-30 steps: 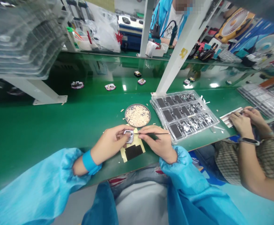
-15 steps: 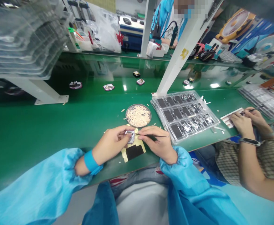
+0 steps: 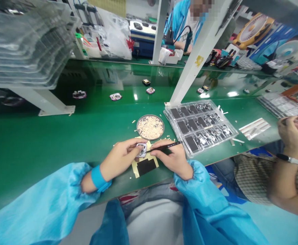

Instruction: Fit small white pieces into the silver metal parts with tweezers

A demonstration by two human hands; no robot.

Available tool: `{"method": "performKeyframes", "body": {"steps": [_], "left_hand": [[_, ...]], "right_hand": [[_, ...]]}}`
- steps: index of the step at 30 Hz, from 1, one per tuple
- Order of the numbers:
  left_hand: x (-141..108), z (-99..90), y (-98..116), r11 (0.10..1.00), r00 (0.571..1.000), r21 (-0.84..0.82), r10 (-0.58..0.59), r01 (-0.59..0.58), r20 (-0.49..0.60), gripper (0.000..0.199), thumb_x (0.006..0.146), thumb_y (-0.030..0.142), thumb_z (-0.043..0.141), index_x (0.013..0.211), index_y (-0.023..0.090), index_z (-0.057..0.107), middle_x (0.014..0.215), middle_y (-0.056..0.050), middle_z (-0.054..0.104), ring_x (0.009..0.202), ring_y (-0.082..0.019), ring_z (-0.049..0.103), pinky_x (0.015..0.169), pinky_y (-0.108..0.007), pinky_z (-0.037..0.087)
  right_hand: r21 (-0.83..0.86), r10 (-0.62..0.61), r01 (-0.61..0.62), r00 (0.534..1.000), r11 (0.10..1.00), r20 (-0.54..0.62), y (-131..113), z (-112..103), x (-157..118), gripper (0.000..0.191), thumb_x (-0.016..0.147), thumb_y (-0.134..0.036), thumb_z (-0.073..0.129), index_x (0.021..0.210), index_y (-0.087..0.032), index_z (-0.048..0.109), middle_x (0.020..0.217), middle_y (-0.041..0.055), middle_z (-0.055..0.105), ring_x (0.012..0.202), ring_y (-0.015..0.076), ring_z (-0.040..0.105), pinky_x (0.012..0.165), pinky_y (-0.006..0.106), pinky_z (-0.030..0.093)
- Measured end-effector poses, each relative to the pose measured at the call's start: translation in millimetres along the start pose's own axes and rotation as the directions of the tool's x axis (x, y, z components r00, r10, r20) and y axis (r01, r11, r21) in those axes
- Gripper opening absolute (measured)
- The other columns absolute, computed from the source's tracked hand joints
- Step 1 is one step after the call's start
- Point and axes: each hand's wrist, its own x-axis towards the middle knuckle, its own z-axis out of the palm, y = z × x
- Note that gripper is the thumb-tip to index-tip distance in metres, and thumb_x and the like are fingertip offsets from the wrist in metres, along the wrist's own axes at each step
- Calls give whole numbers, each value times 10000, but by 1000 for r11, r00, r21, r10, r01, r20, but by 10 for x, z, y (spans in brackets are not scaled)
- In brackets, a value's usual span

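Note:
Between the fingers and thumb of my left hand [image 3: 120,157] is a small square device with a pale purple rim [image 3: 141,150]. My right hand [image 3: 172,157] pinches black tweezers [image 3: 167,145], whose tip is close to the right side of the device. Beneath both hands lies a yellow sheet [image 3: 136,170] with a black rectangle [image 3: 147,166] on it. Just beyond the hands stands a round dish [image 3: 150,127] filled with tiny cream and dark pieces.
Stacked clear trays [image 3: 201,127] of dark screens stand right of the dish. Small devices [image 3: 116,96] lie farther back. White posts [image 3: 189,61] rise from the green table [image 3: 36,146]. At the right, a person's hands [image 3: 295,132] are near a striped sheet [image 3: 254,128].
The tweezers in my right hand have turned, showing their broad side. At the right, the other person's hands have moved away from the striped sheet, up and to the right.

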Motion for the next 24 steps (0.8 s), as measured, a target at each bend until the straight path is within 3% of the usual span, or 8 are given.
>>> {"method": "performKeyframes", "body": {"steps": [6,11,14,17,19,21,24], "left_hand": [[-14,1,78,1000,1000,21,12,-12,-6,408,908,420,600,1197,159,720,1078,-85,758,778,-192,685,675,-276,593],[-20,-38,101,999,1000,36,1,0,-11,410,896,434,621,1195,180,738,1012,-76,783,727,-210,702,672,-308,601],[-32,-71,92,998,1000,58,26,-25,-10,400,878,469,648,1166,214,759,1080,-76,780,923,-266,724,856,-360,589],[-51,-96,91,994,999,98,46,-47,15,407,847,529,670,1111,240,781,1200,-78,745,1145,-320,663,1040,-413,499],[-61,-107,98,994,999,107,28,-30,20,432,818,567,685,1074,235,787,1189,-92,747,1147,-339,661,1039,-430,502],[-62,-114,104,998,1000,67,11,-12,17,457,783,573,720,1071,221,769,1151,-108,755,1089,-332,687,984,-410,543],[-48,-110,92,998,999,-63,-6,8,37,476,747,524,783,1090,209,685,1061,-111,762,954,-280,728,850,-340,601]], "right_hand": [[14,33,-33,999,999,21,-25,-4,25,106,818,-237,794,918,-220,764,906,39,789,880,200,742,869,327,580],[189,184,-192,981,963,60,15,-5,29,124,840,-317,769,882,-205,736,908,58,780,901,205,741,874,343,589],[402,278,-291,956,868,93,26,-14,10,221,801,-373,797,833,-188,681,867,54,765,860,195,739,823,333,598],[517,295,-359,933,777,205,-32,-75,-47,301,798,-434,790,833,-181,630,850,52,753,817,178,729,797,326,593],[541,270,-384,921,748,281,-111,-184,-95,333,840,-483,739,859,-185,591,844,56,745,786,175,719,763,325,587],[535,247,-368,926,760,285,-205,-385,-127,350,923,-535,612,857,-197,550,829,59,732,761,182,708,735,337,579],[311,277,-281,959,908,59,-313,-857,-118,398,1015,-527,411,848,-202,569,746,35,681,700,179,665,680,320,539]]}}
